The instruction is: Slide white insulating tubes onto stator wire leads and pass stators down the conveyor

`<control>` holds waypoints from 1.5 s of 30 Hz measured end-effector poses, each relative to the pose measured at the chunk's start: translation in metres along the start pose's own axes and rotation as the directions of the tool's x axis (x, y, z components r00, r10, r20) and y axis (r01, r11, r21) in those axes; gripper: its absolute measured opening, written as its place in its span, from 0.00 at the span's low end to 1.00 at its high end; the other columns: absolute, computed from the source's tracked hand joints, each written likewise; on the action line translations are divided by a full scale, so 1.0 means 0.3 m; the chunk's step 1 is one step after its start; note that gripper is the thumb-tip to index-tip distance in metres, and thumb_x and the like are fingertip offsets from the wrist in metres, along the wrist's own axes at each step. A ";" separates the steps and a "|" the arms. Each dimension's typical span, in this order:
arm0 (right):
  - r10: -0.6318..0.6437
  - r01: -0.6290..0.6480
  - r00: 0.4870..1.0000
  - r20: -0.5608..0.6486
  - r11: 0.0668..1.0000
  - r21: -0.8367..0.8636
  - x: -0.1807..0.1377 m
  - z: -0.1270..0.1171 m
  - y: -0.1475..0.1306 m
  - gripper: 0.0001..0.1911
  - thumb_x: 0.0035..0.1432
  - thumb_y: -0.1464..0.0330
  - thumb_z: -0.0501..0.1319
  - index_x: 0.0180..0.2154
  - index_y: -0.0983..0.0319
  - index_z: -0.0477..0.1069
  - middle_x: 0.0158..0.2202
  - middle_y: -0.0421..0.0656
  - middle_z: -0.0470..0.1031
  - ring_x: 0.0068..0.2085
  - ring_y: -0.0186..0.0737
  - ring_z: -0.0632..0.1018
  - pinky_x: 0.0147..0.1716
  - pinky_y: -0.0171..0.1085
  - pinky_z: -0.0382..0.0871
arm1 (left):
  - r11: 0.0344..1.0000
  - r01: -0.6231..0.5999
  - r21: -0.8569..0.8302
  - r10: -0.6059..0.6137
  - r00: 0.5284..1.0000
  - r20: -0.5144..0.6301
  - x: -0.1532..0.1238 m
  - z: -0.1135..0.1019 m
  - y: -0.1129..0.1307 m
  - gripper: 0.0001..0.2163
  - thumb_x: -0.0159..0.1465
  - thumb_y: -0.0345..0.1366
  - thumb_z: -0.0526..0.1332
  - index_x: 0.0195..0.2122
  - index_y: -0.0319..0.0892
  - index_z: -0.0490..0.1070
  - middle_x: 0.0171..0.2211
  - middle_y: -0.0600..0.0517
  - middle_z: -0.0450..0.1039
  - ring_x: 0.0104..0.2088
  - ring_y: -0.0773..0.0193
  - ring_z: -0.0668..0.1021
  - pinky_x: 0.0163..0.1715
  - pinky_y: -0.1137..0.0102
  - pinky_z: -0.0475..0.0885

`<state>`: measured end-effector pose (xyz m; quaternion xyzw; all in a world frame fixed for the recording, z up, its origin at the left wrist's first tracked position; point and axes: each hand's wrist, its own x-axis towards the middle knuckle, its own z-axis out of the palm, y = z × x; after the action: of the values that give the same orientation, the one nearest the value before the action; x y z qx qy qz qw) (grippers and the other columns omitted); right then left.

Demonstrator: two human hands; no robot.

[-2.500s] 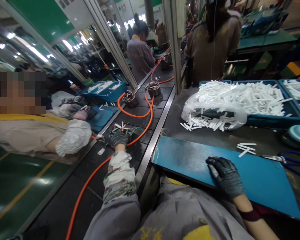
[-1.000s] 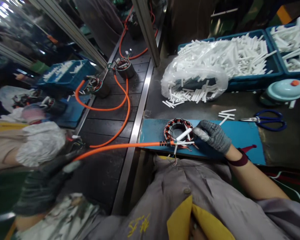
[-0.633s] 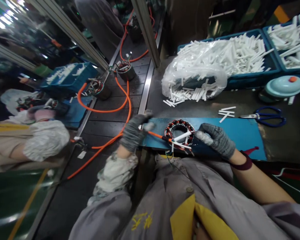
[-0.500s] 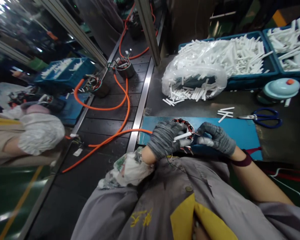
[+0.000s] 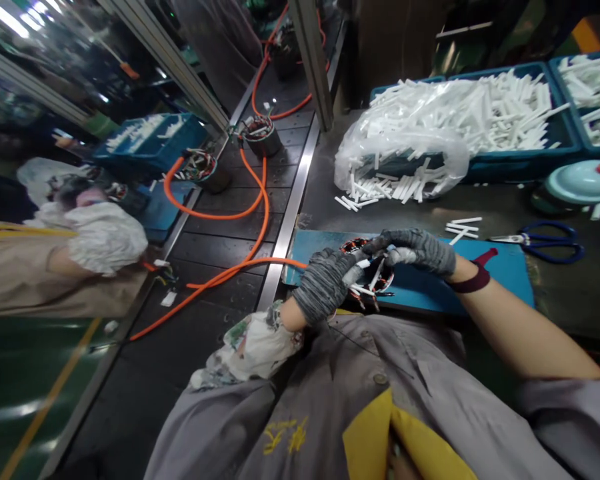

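Observation:
A motor stator with a ring of copper windings and loose wire ends lies on the blue mat, partly covered by my hands. My left hand, in a grey glove, curls over its left side, thumb and fingers closed around a short white sleeve. From the right my right hand, also gloved, reaches over the stator. Its fingertips are pinched together and meet those of the left hand; what they grip is too small to make out. Another white sleeve lies at the near edge of the windings.
Blue bins of white sleeves stand behind, with a plastic bag spilling some. Scissors, loose sleeves and a light-blue lidded container lie right. Left are orange hoses, more stators and a co-worker's sleeve.
My right hand has moved left and up over the stator, its fingertips now meeting my left hand's. A white sleeve in the left hand has shifted. The whole view has swung slightly left.

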<state>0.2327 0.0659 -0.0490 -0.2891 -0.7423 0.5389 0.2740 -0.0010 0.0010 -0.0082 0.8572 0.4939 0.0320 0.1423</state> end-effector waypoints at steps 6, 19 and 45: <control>0.002 0.103 0.948 0.318 0.945 -0.312 0.081 -0.012 -0.053 0.25 0.59 0.49 0.63 0.46 0.60 0.81 0.38 0.46 0.83 0.37 0.43 0.81 0.37 0.38 0.72 | 0.998 -0.019 0.059 0.014 0.996 0.089 0.006 0.003 -0.038 0.15 0.72 0.44 0.54 0.46 0.41 0.77 0.41 0.45 0.78 0.45 0.55 0.77 0.48 0.60 0.72; -0.053 0.148 0.979 0.196 0.846 -0.512 0.059 0.084 -0.043 0.28 0.64 0.46 0.56 0.34 0.63 0.81 0.27 0.46 0.79 0.27 0.37 0.74 0.27 0.35 0.63 | 0.947 -0.296 -0.124 0.291 0.955 -0.058 -0.027 0.090 -0.171 0.17 0.73 0.42 0.48 0.46 0.40 0.74 0.47 0.44 0.77 0.49 0.57 0.77 0.52 0.59 0.74; 0.071 -0.070 0.997 -0.005 0.961 -0.268 -0.068 -0.025 -0.004 0.25 0.57 0.44 0.62 0.37 0.60 0.78 0.33 0.45 0.80 0.33 0.42 0.79 0.35 0.40 0.72 | 0.961 -0.261 0.088 0.227 0.932 0.284 0.159 -0.004 0.062 0.17 0.71 0.45 0.53 0.49 0.40 0.76 0.42 0.45 0.80 0.42 0.55 0.80 0.45 0.62 0.73</control>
<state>0.2520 0.0556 -0.0479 -0.3484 -0.7982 0.4438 0.2111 0.0389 0.0333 -0.0061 0.9154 0.3603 -0.0990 0.1497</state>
